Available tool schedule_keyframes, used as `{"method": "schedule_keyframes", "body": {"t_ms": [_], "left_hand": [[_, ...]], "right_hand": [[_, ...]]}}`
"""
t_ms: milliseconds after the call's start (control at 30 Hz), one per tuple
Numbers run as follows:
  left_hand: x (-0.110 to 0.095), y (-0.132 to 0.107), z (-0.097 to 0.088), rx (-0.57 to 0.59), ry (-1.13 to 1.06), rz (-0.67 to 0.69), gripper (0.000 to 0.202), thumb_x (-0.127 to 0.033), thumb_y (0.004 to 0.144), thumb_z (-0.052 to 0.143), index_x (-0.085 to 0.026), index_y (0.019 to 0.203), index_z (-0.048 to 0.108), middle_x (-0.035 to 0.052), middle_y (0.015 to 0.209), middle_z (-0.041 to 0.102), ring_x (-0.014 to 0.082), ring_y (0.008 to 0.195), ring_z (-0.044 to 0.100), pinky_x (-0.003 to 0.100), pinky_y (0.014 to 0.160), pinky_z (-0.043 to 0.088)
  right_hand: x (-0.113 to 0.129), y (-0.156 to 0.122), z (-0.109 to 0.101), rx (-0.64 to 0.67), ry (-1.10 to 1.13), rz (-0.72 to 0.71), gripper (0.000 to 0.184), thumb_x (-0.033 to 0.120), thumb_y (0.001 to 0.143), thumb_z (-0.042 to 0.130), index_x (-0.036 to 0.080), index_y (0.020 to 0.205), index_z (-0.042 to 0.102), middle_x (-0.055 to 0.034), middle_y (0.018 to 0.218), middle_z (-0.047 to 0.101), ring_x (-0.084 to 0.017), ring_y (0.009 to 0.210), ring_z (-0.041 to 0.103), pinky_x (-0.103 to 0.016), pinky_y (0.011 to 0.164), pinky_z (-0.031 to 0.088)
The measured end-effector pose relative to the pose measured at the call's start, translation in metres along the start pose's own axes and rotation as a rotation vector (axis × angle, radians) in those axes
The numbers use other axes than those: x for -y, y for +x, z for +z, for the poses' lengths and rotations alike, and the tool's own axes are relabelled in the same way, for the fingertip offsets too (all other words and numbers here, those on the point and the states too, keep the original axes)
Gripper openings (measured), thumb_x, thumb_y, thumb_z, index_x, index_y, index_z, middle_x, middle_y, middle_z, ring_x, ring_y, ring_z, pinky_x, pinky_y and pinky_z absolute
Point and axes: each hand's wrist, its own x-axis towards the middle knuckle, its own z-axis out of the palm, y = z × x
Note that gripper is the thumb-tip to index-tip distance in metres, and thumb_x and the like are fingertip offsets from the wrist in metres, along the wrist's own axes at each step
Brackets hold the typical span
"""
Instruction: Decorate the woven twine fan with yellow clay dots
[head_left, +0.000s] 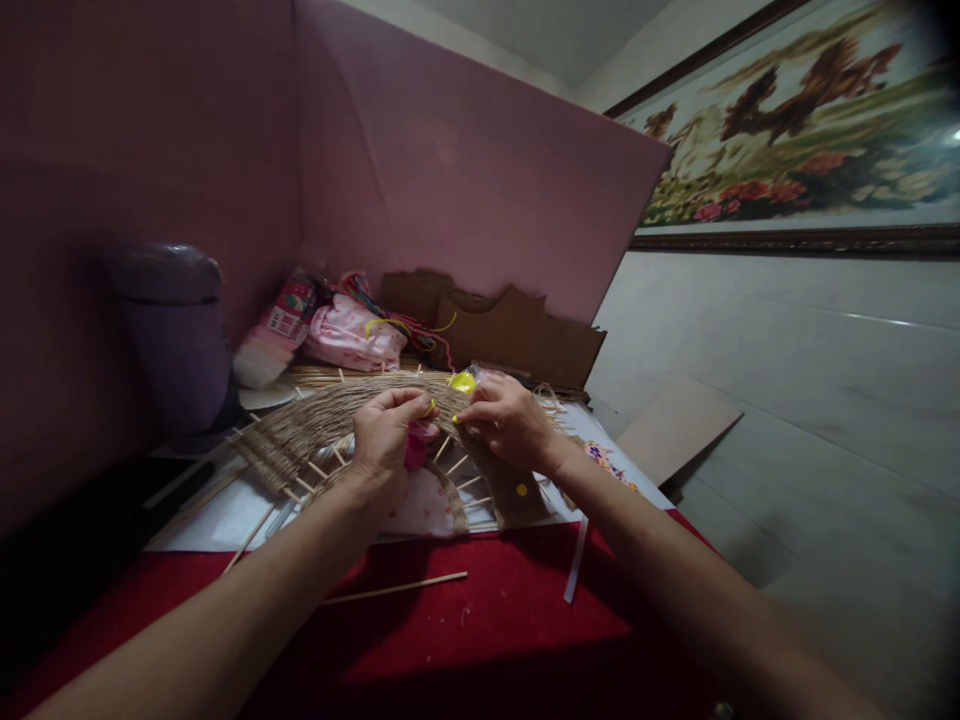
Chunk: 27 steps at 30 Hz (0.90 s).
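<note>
A fan-shaped piece woven of tan twine [315, 432] over thin wooden sticks lies on a white sheet on the table. My left hand [386, 438] is closed above its inner edge, pinching a small pink thing with a yellow bit at the fingertips. My right hand [508, 415] is closed beside it, fingertips pinched on a thin yellow strand close to the left hand's fingers. A small yellow object [463, 381] lies just behind the right hand.
A red cloth [480, 620] covers the near table, with a loose wooden stick [397, 588] and a white strip [576, 560] on it. A purple lidded bin [176, 330], a pink bag [351, 335] and cardboard pieces [517, 335] stand along a pink partition. Tiled floor at right.
</note>
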Motion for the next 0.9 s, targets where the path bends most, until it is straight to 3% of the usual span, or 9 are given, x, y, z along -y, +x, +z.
{"method": "schedule_keyframes", "body": {"t_ms": [433,767,900], "left_hand": [[-0.001,0.000,0.001,-0.022,-0.011,0.014,0.024,-0.016,0.047,0.075,-0.011,0.065,0.060,0.0015,0.052,0.063,0.0098,0.042,0.054,0.020,0.042,0.042],[-0.001,-0.001,0.000,-0.009,0.014,0.009,0.020,-0.016,0.051,0.073,-0.012,0.066,0.060,0.0012,0.053,0.063,0.0091,0.039,0.053,0.019,0.039,0.039],[0.000,-0.001,0.000,0.001,0.016,0.003,0.020,-0.016,0.052,0.072,-0.012,0.068,0.061,0.0017,0.054,0.064,0.0088,0.039,0.052,0.018,0.039,0.039]], "right_hand": [[0.016,0.000,-0.011,0.126,-0.221,-0.133,0.017,0.018,0.081,0.053,0.020,0.090,0.068,-0.0076,0.082,0.060,-0.021,0.080,0.047,-0.037,0.078,0.033],[0.007,-0.010,0.002,-0.093,0.238,0.141,0.015,0.011,0.080,0.057,0.018,0.084,0.069,-0.0049,0.077,0.065,-0.017,0.074,0.055,-0.030,0.069,0.040],[0.008,-0.008,0.003,-0.100,0.255,0.202,0.010,0.009,0.077,0.060,0.017,0.078,0.065,-0.0042,0.075,0.066,-0.016,0.072,0.056,-0.029,0.069,0.040]]}}
